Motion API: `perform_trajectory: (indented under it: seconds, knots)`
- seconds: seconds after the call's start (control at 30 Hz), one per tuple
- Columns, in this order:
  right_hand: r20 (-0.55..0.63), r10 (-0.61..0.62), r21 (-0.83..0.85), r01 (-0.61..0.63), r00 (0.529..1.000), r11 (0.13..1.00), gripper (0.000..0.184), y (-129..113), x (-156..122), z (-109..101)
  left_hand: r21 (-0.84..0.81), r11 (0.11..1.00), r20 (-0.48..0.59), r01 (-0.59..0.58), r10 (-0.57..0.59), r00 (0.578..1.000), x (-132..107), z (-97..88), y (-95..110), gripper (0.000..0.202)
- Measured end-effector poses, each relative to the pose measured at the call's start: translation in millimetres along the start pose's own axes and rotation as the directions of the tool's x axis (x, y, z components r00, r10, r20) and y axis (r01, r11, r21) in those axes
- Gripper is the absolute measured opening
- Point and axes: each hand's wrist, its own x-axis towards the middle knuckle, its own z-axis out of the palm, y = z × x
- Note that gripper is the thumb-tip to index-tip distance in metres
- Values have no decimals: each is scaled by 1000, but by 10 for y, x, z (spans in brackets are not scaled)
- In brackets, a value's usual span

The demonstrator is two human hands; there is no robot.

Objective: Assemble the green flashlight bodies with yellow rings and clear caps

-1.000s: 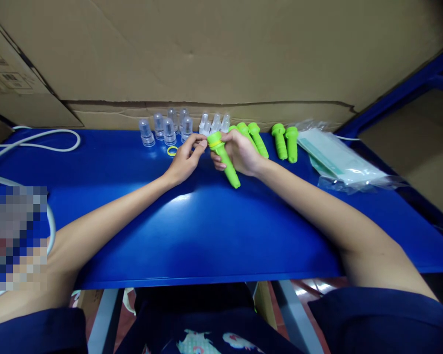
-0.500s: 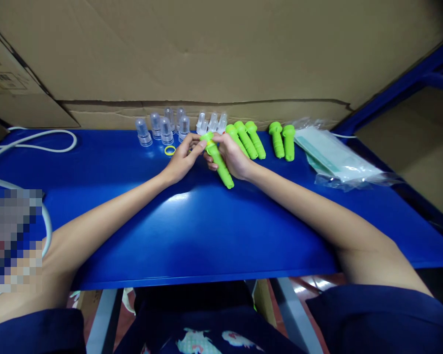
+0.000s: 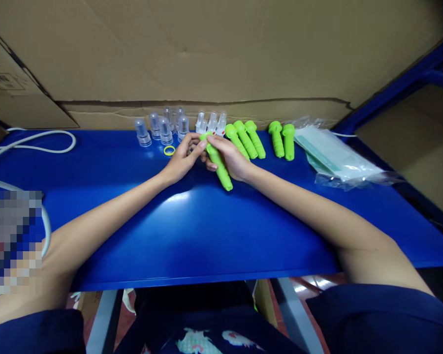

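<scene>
A lime-green flashlight-shaped body [image 3: 219, 169] is tilted above the table, its wide head up and its narrow end pointing toward me. My left hand [image 3: 184, 156] is closed on the head end from the left, thumb and fingers pinching it. My right hand [image 3: 232, 156] wraps round the body just below, with its thumb pressed near the head. Fingers of both hands hide part of the head. On the table left of my left hand lies a yellow ring [image 3: 169, 150].
Several clear plastic caps [image 3: 166, 132] stand at the back left, with small white-and-clear pieces [image 3: 211, 123] beside them. More green flashlight bodies [image 3: 246, 139] lie to their right. A plastic bag [image 3: 339, 152] lies far right, a white cable [image 3: 64, 142] far left. Cardboard [image 3: 206, 54] walls the back.
My right thumb has shifted left onto the head of the green body. The yellow band seen there earlier is now covered. The body's lower end has moved slightly left.
</scene>
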Motion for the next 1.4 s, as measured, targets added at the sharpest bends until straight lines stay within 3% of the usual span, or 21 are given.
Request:
perform_trajectory:
  seconds: [0.13,0.27,0.6,0.93,1.2,1.4]
  knots:
    - [-127,66,106,-52,990,993,33,-30,-5,43,195,979,-130,-64,91,987,-18,-13,1,56]
    - [-214,178,164,-144,961,976,47,-18,9,50,346,922,-131,-171,228,965,-32,-24,45,48]
    - [-14,275,150,-270,961,951,66,4,-40,78,384,909,-160,-159,236,959,-30,-70,68,27]
    - [-18,273,159,-267,962,951,61,63,-12,45,347,932,-172,-103,172,970,-59,-41,116,24]
    - [1,264,186,-260,965,948,62,44,-14,56,385,910,-170,-151,231,958,-41,-55,111,16]
    - [0,253,192,-248,968,949,53,65,-8,28,371,920,-149,-125,192,970,-36,-68,112,13]
